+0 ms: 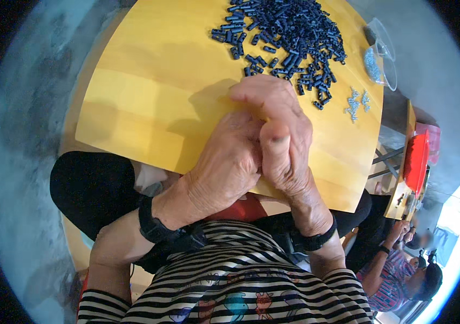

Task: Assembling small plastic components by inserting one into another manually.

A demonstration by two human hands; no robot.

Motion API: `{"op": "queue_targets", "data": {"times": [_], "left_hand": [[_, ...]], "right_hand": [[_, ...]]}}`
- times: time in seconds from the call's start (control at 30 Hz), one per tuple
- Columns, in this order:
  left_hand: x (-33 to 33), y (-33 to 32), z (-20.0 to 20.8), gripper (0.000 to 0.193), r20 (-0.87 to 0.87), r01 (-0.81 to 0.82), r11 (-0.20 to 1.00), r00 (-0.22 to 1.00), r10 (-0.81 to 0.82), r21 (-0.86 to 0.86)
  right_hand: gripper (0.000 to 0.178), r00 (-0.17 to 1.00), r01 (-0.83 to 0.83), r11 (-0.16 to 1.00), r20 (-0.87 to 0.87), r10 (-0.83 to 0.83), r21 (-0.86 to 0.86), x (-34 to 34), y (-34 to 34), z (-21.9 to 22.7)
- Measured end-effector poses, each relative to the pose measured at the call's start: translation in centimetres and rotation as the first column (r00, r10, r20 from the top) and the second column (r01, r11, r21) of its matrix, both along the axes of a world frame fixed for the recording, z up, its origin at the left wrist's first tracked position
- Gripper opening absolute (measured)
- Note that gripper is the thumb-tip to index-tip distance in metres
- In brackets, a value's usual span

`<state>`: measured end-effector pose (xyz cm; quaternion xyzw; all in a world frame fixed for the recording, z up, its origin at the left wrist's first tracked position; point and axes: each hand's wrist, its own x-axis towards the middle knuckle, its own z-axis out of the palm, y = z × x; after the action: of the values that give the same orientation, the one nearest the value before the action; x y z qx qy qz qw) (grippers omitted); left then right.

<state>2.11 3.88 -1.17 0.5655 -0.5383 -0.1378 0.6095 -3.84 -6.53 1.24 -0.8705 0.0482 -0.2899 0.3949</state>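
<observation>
My left hand [227, 156] and my right hand [289, 127] are pressed together above the near part of the yellow table [143, 102]. The right hand's fingers curl over the top of the left, its thumb bent toward me. The left hand is closed too, with its fingertips tucked behind the right hand. Whatever lies between them, if anything, is hidden. Just beyond the hands spreads a large heap of small black tube-shaped plastic parts [300, 32], with loose ones scattered at its near edge. Small silvery screws [353, 105] lie to the right of the heap.
A clear plastic tub [373, 65] with more silvery pieces is at the table's right edge. Farther right, another person [397, 270] sits at a second wooden table [397, 200] with a red basin [417, 162] on it. A grey wall [30, 135] rises at the left.
</observation>
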Motion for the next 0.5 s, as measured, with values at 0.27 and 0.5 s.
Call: {"op": "queue_targets", "data": {"times": [0.27,0.5], "left_hand": [[-0.3,0.5,0.1,0.025,-0.197,-0.009,0.994,0.980,0.031,0.111],[-0.3,0.6,-0.7,0.025,-0.083,-0.070,0.992,0.993,0.079,0.108]], "right_hand": [[0.086,0.990,-0.140,0.966,-0.009,0.142,-0.218,0.7,-0.4,-0.2],[0.066,0.987,-0.114,0.975,0.092,0.133,-0.190,0.6,-0.1,-0.5]]}}
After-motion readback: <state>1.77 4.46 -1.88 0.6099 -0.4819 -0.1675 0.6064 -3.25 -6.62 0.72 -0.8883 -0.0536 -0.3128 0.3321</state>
